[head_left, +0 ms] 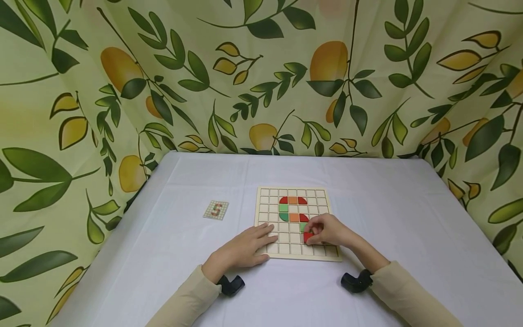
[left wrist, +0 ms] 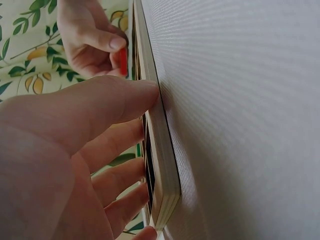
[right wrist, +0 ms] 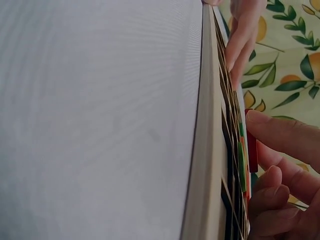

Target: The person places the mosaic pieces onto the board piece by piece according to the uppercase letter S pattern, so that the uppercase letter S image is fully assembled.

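Note:
A wooden grid board (head_left: pixel 282 250) lies on the table with red, orange and green tiles forming a curved figure in its cells. My right hand (head_left: pixel 328 229) pinches a red tile (head_left: pixel 308 238) between thumb and finger, over the lower right of the figure. In the right wrist view this red tile (right wrist: pixel 253 152) stands just off the board's surface, by a light green tile (right wrist: pixel 242 165). My left hand (head_left: pixel 247 245) rests with spread fingers on the board's left edge. The left wrist view has its thumb (left wrist: pixel 125 97) against the board's side (left wrist: pixel 162 170).
A small pattern card (head_left: pixel 216 210) with an S-like figure on a grid lies left of the board. White cloth (head_left: pixel 196 172) covers the table. A curtain with leaves and fruit (head_left: pixel 261 91) hangs behind. Black wrist devices (head_left: pixel 232 286) show at both sleeves.

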{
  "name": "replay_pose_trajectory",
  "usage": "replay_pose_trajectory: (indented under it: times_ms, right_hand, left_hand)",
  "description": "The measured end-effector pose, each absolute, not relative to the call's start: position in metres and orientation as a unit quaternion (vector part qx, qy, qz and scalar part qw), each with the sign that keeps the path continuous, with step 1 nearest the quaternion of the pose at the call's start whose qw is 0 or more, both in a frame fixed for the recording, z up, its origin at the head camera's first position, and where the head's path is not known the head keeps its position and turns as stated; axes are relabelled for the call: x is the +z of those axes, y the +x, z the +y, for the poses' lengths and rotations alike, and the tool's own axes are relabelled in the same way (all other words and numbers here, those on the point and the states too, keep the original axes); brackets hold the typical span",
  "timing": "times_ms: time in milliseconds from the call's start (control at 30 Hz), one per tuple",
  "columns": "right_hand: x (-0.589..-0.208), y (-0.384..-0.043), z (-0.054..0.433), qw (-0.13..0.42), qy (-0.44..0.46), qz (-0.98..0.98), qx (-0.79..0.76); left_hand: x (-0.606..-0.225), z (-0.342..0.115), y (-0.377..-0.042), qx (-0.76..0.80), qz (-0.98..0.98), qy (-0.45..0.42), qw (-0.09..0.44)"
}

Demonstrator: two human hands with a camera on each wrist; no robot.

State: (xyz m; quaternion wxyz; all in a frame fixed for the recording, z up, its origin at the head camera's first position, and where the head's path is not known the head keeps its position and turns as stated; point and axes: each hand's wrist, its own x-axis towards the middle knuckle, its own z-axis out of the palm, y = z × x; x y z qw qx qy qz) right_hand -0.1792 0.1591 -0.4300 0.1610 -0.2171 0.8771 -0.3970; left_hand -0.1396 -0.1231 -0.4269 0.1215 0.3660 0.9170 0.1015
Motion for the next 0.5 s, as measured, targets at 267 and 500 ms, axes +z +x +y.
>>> replay_pose_trajectory:
  times_ms: [267, 500]
  right_hand:
    - [-0.4309, -0.1809, 0.1567, 0.164, -0.221, 0.877, -0.393]
    - [-0.4315, -0.1810, 0.1551, 0.163, -0.216, 0.881, -0.387]
  left_hand:
    - [-0.4253, -0.1232, -0.1390, 0.112, 0.916, 0.366, 0.121]
    - [-0.4257, -0.1233, -0.1389, 0.105, 0.915, 0.372, 0.115]
